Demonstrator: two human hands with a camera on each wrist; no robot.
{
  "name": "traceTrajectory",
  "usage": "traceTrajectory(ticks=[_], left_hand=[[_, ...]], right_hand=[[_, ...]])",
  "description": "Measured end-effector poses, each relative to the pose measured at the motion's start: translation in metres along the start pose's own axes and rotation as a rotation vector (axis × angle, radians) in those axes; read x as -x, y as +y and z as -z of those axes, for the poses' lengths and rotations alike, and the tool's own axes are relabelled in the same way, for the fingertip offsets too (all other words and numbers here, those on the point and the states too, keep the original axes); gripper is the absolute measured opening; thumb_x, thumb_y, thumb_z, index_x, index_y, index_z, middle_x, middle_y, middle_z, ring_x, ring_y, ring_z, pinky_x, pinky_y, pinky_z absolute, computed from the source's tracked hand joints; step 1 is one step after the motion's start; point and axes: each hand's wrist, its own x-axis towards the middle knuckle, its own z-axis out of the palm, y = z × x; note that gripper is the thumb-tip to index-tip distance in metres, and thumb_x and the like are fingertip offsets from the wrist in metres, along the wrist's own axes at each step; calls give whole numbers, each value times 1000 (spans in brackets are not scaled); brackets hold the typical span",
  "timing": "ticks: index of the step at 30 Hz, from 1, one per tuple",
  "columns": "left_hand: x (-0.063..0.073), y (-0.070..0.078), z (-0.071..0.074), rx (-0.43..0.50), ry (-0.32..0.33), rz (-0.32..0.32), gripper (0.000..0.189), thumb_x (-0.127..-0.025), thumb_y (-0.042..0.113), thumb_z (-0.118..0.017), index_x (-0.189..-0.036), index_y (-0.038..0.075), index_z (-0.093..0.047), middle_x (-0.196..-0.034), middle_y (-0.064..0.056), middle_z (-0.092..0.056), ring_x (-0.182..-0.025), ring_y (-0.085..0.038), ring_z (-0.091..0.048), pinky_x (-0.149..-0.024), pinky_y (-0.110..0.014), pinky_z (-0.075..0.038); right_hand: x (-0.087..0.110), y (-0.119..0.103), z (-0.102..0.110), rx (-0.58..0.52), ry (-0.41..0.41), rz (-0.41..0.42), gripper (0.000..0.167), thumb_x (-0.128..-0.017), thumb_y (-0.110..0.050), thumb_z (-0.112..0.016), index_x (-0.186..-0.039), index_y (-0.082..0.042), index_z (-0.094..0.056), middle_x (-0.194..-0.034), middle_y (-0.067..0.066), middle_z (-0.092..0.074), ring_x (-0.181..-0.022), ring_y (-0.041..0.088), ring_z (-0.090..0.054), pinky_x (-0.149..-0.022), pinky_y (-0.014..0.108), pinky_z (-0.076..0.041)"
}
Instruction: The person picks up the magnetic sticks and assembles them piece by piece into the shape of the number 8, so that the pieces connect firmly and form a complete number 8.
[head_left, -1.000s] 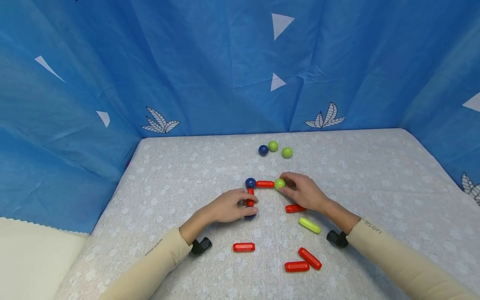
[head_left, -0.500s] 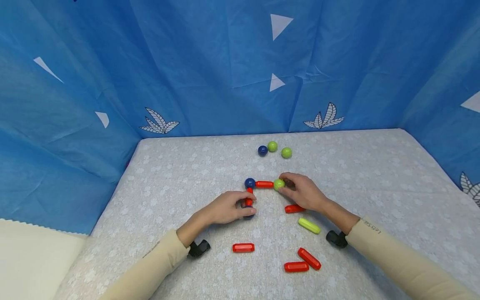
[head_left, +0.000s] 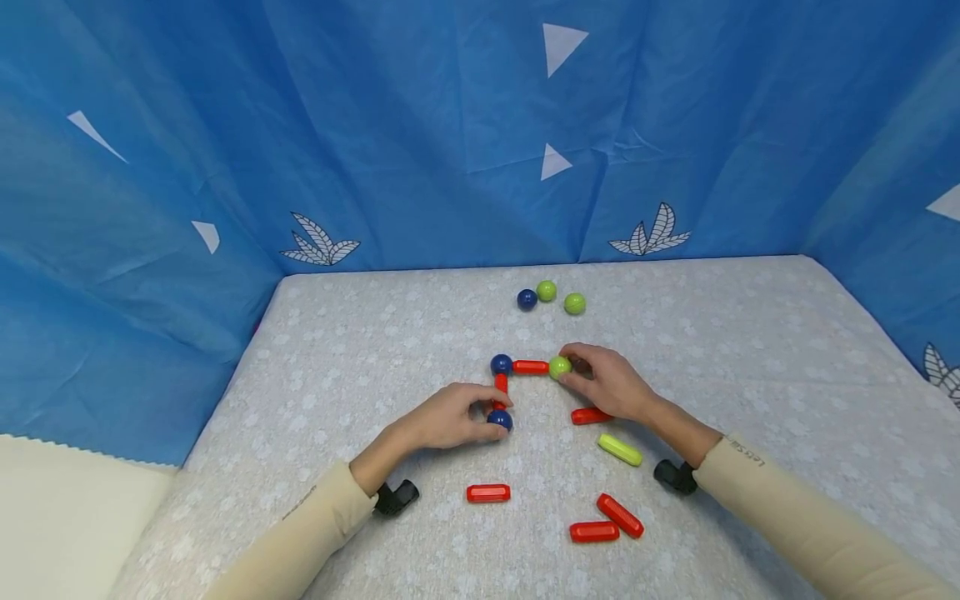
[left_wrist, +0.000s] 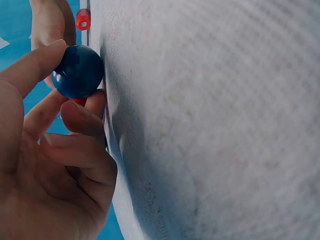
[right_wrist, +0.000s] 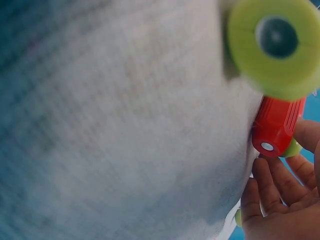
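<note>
In the head view, two red rods and three balls form a corner. A blue ball (head_left: 502, 364) sits at the bend, with one red rod (head_left: 531, 367) running right to a green ball (head_left: 559, 367). Another red rod (head_left: 501, 392) leads toward me to a second blue ball (head_left: 500, 421). My left hand (head_left: 453, 415) grips this nearer blue ball, its thumb on the ball's side in the left wrist view. My right hand (head_left: 606, 383) holds the green ball between thumb and fingers; a loose red rod (right_wrist: 277, 125) partly hides that ball in the right wrist view.
A blue ball (head_left: 527, 300) and two green balls (head_left: 574, 303) lie toward the back. Nearer me are a yellow-green rod (head_left: 619, 449) and several loose red rods (head_left: 488, 493). A blue curtain (head_left: 450, 150) hangs behind the cloth-covered table (head_left: 360, 333).
My left thumb has slid down off the top of the nearer blue ball, so more of it shows. The right hand stays on the green ball.
</note>
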Motion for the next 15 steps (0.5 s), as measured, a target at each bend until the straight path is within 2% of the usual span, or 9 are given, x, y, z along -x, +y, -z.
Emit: traceTrajectory(ticks=[3,7,15], left_hand=[[2,0,0,-4,2,6,40,-90,32,-75,-126,19,-65,-95,11,-61,-82,-9,-55,-73,-29,-47],[5,0,1,6,7,21,46,-89,32,-76,-131,20,-60,-98,8,-61,-70,-10,-53,-68,-30,-46],[9,-2,1,41,21,-3,27,-90,24,-75,-115,21,-67,-98,11,-61,-83,-11,-55,-73,-31,-47]], right_hand=[[0,-1,0,-2,-5,-4,32,-95,-15,-67,-124,-2,-62,-107,7,-66,-94,23,-60,-84,44,-49],[-1,-2,0,-3,-7,-6,31,-95,-16,-67,-124,-3,-62,-106,7,-66,-93,23,-59,-84,44,-49],[-1,0,0,-9,-4,-1,30,-95,-15,-67,-122,-4,-63,-105,5,-66,-92,22,-59,-84,44,-49]])
